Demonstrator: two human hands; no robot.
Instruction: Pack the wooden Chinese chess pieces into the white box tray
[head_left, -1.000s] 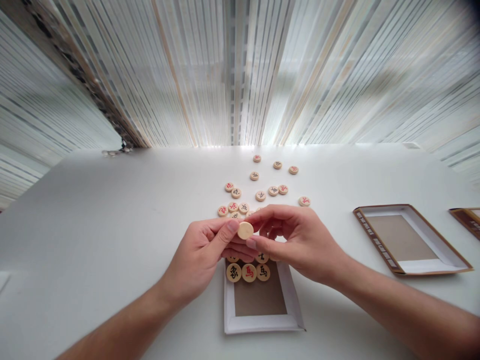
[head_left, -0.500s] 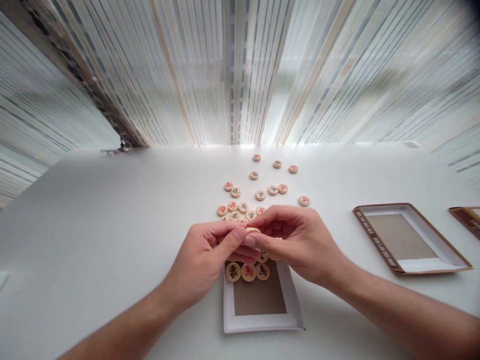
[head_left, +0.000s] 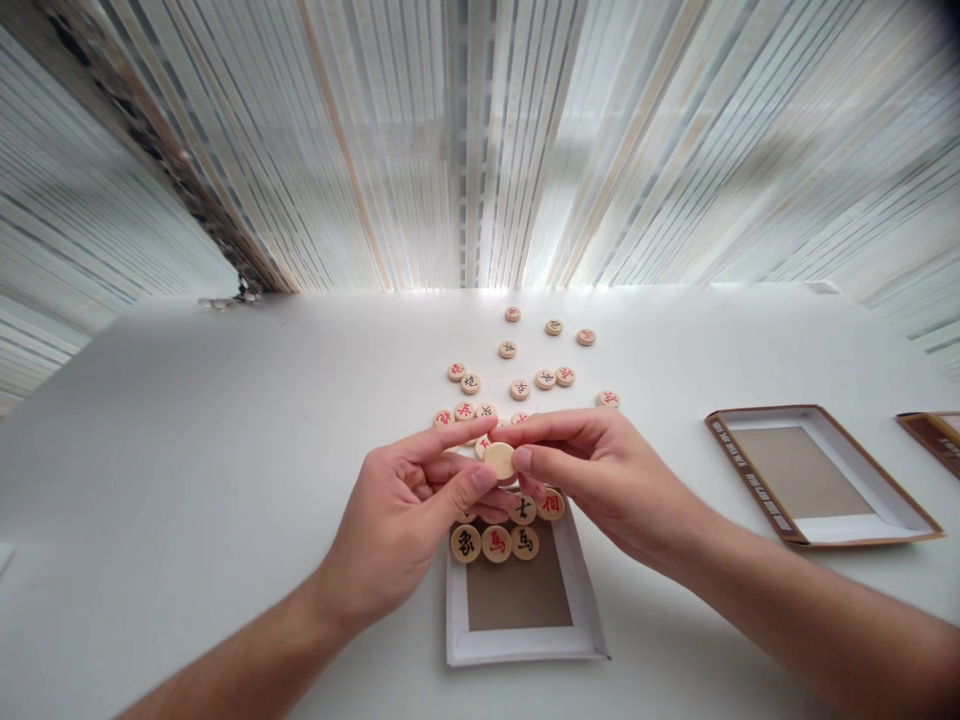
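A round wooden xiangqi piece [head_left: 499, 461] is held up between my two hands, with a plain unmarked face towards me. My left hand [head_left: 405, 510] has its thumb at the piece's lower left edge, its index finger stretched out above. My right hand [head_left: 615, 480] grips the right side with thumb and fingers. Just below is a white-walled cardboard box tray [head_left: 520, 645]. Rows of xiangqi pieces lie at its far end, among them a red-marked piece [head_left: 496, 544] and a black-marked piece [head_left: 465, 544]. My fingers partly cover the farther row.
Loose xiangqi pieces with red or black characters, such as a black-marked piece [head_left: 520, 390], are scattered beyond my hands on the white table [head_left: 225, 450]. To the right lies another shallow box [head_left: 817, 470], with part of a brown box [head_left: 934, 440] at the frame edge. Striped curtains hang behind.
The held piece has tipped so its blank face now shows towards me. My fingers have shifted around it, and a red-marked piece at the tray's far right has come into view.
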